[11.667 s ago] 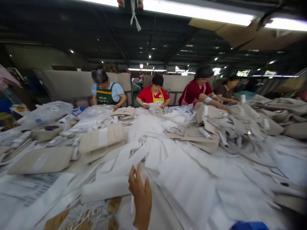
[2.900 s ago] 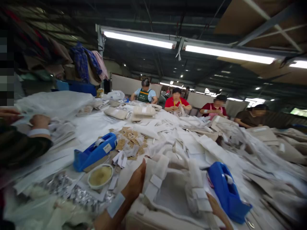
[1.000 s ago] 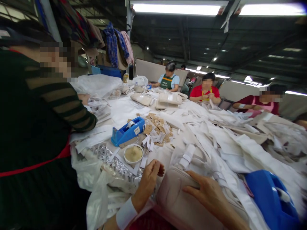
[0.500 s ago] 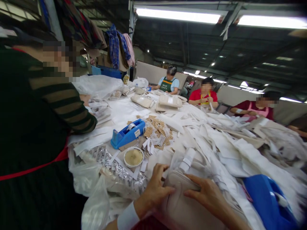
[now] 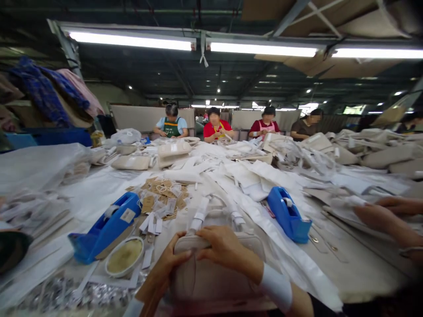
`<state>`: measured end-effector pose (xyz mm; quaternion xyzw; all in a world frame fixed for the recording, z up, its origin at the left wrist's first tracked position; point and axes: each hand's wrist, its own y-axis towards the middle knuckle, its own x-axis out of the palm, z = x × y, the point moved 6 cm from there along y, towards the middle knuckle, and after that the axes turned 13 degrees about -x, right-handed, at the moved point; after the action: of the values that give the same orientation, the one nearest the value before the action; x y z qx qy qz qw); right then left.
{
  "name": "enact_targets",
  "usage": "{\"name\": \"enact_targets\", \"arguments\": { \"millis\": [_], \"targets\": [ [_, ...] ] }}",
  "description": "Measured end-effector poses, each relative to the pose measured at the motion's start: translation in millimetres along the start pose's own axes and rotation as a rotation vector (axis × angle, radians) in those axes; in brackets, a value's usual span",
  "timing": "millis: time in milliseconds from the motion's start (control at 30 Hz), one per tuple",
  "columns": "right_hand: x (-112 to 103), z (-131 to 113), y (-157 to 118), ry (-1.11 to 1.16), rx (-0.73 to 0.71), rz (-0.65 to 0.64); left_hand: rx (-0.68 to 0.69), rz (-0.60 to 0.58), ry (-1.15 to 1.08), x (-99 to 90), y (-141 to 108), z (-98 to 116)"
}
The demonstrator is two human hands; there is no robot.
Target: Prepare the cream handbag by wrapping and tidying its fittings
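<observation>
Beige bag point(image 5: 211, 277) lies at the near edge of the desk point(image 5: 350, 268), both hands on its top: the left hand point(image 5: 168, 268) grips the left corner, the right hand point(image 5: 224, 248) curls over the rim. Two blue tape dispensers point(image 5: 105, 229) point(image 5: 287, 215) flank it. One round bowl point(image 5: 124, 263) sits left. Four workers point(image 5: 214, 127) sit opposite. A co-worker's two hands point(image 5: 380, 215) reach in at right.

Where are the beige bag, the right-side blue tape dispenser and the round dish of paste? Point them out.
beige bag point(image 5: 211, 277), head view, on its front panel below the hands.
right-side blue tape dispenser point(image 5: 286, 215), head view, on its blue side wall.
round dish of paste point(image 5: 124, 262), head view, on the yellowish paste inside.
</observation>
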<state>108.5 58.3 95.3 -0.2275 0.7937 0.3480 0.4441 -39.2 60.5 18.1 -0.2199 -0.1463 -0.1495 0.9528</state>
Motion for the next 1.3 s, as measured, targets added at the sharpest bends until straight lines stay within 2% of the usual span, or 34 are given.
{"name": "enact_targets", "arguments": {
  "millis": [67, 133, 200, 267, 333, 400, 467, 533, 667, 833, 933, 1133, 1200, 1300],
  "targets": [
    [-15, -3, -9, 0.016, -0.062, 0.204, -0.005, 0.011, -0.003, 1.1, 0, -1],
    [-38, 7, -29, 0.030, -0.032, 0.474, -0.033, 0.023, -0.002, -0.2, 1, -3],
    [-58, 30, -62, 0.027, 0.138, 0.721, -0.059, 0.055, -0.002, -4.4, 3, -5],
    [-66, 59, -101, 0.070, 0.387, 0.849, -0.064, 0.094, 0.003, -8.9, 5, -6],
    [-58, 82, -134, 0.217, 0.597, 0.824, -0.069, 0.131, 0.013, -12.1, 5, -7],
    [-40, 89, -154, 0.419, 0.684, 0.735, -0.078, 0.191, 0.026, -14.7, 5, -9],
    [-24, 84, -161, 0.553, 0.657, 0.687, -0.077, 0.258, 0.037, -16.3, 3, -9],
    [-16, 76, -160, 0.574, 0.602, 0.707, -0.061, 0.315, 0.047, -16.2, 2, -8],
    [-14, 75, -149, 0.604, 0.602, 0.755, 0.000, 0.363, 0.053, -10.8, 4, 2],
    [-24, 84, -135, 0.697, 0.600, 0.708, 0.037, 0.352, 0.050, -7.8, 11, 9],
    [-27, 87, -133, 0.705, 0.572, 0.654, 0.047, 0.285, 0.050, -8.3, 15, 5],
    [-35, 97, -131, 0.413, 0.602, 0.473, 0.027, 0.188, 0.071, -8.4, 14, 5],
    [-35, 98, -126, 0.378, 0.601, 0.458, 0.037, 0.146, 0.160, -6.5, 12, 11],
    [-26, 98, -120, 0.408, 0.620, 0.507, 0.060, 0.118, 0.252, -5.3, 8, 18]
  ]
}}
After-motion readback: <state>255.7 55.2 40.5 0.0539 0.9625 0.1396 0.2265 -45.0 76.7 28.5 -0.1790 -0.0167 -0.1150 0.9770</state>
